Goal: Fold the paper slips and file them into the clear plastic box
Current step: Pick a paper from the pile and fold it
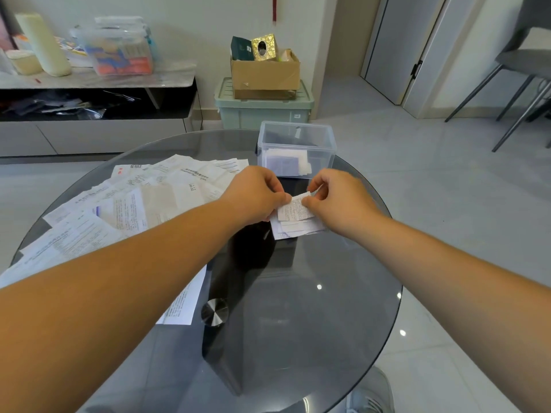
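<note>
A small printed paper slip (293, 209) is pinched at its top edge by both hands, my left hand (256, 195) on its left corner and my right hand (337, 195) on its right. Its upper part is bent over. Under it lie a few more white slips (298, 228) on the round glass table (313, 308). The clear plastic box (296, 149) stands open just beyond my hands and holds folded papers at its bottom. A wide spread of loose paper slips (143, 201) covers the table's left side, partly hidden by my left forearm.
A metal disc (214, 312) shows through the glass over the dark table base. Behind the table stand a green storage bin (264, 110) with a cardboard box (265, 73) on it, a low cabinet (95, 99) at the left and chair legs (518, 105) at the right.
</note>
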The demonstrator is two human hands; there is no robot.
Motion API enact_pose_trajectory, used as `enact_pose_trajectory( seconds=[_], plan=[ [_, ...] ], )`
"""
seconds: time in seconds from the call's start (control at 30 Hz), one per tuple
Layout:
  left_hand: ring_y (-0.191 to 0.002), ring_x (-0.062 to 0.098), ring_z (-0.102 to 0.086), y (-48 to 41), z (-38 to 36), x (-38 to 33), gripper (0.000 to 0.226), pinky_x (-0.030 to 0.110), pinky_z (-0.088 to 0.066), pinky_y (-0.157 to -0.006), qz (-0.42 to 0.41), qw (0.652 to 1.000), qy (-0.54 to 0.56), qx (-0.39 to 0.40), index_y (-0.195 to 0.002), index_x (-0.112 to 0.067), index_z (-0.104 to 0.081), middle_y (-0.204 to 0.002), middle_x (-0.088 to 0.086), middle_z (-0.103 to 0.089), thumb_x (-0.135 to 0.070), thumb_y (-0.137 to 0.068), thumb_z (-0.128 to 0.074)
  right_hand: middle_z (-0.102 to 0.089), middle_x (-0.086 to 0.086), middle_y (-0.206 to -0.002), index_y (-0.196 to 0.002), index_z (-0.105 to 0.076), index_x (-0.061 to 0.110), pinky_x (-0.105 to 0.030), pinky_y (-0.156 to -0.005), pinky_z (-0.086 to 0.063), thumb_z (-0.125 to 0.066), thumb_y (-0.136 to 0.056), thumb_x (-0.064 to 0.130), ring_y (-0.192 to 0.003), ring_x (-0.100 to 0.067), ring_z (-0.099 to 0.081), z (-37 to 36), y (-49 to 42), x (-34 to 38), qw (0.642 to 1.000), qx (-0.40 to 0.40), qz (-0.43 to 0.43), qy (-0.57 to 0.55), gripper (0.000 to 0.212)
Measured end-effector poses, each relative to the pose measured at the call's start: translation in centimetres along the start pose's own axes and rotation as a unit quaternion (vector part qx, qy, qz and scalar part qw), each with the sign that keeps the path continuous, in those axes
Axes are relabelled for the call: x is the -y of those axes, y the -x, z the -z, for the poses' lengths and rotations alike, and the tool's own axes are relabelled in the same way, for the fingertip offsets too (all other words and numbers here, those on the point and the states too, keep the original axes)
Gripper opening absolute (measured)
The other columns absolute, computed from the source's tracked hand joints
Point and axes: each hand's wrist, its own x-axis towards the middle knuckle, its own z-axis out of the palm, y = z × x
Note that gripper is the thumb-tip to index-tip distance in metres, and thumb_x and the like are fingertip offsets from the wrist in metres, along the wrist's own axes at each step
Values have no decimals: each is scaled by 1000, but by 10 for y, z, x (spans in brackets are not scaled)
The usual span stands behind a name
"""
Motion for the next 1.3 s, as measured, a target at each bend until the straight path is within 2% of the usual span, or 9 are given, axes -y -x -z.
enact_pose_trajectory(
  seconds=[0.07,0.13,0.37,0.57,0.87,1.03,1.17,1.23,1.3],
  plan=[
    [-69,19,-73,-1,-4,5,18,36,-63,-69,-1,1000,-18,2,-88,-17,-66,-79,4,-73,-29,-86,-78,-61,9,-91,-102,-63,23,-40,-84,-51,-70,-88,28,-91,-20,-62,-3,2,0,999,16,8,43,16],
    [-62,15,-69,0,-5,8,22,30,-60,-64,-8,999,-48,-8,-92,-19,-62,-82,0,-71,-34,-87,-77,-64,5,-99,-110,-62,22,-41,-87,-50,-68,-90,30,-95,-21,-61,-2,4,0,998,22,14,63,23],
    [-59,13,-63,11,4,7,30,25,-50,-56,-11,999,-34,-39,-98,-23,-56,-80,-2,-66,-46,-87,-73,-56,12,-83,-102,-61,26,-31,-69,-44,-67,-91,29,-80,-15,-55,5,5,2,1000,-14,16,6,13],
    [-46,5,-58,26,17,8,35,20,-45,-50,5,998,-33,-53,-103,-23,-51,-78,-5,-62,-48,-88,-71,-58,10,-80,-100,-63,26,-26,-64,-43,-65,-93,31,-75,-8,-54,10,9,10,999,-33,26,-17,8],
    [-67,14,-59,61,59,28,27,30,-54,-63,-11,997,-54,-45,-91,-20,-57,-78,0,-62,-45,-90,-68,-63,6,-78,-94,-64,24,-25,-65,-44,-65,-93,24,-75,-10,-57,10,27,30,995,-40,77,-48,1],
    [-74,15,-60,101,110,54,17,25,-51,-65,1,989,-142,-40,-85,-24,-60,-82,-4,-64,-38,-91,-69,-63,13,-87,-87,-66,25,-27,-76,-47,-66,-92,26,-86,-7,-55,-8,48,67,982,41,180,-36,5],
    [-67,8,-53,143,146,78,19,18,-37,-58,23,970,-240,-18,-79,-25,-58,-75,-9,-59,-37,-91,-68,-63,19,-96,-96,-67,32,-21,-80,-45,-62,-95,33,-92,0,-54,-27,70,98,958,146,245,-14,5],
    [-75,5,-55,163,154,91,18,17,-38,-62,32,958,-285,-4,-86,-29,-60,-85,-14,-58,-45,-89,-67,-62,19,-99,-103,-68,32,-25,-85,-47,-60,-95,38,-96,-1,-53,-39,79,111,945,188,268,3,12],
    [-93,6,-54,178,155,103,28,20,-43,-77,36,948,-315,8,-104,-36,-60,-104,-17,-54,-56,-85,-67,-61,19,-105,-110,-67,31,-26,-87,-48,-60,-95,42,-98,-1,-54,-50,85,122,941,219,257,11,19]
  ],
)
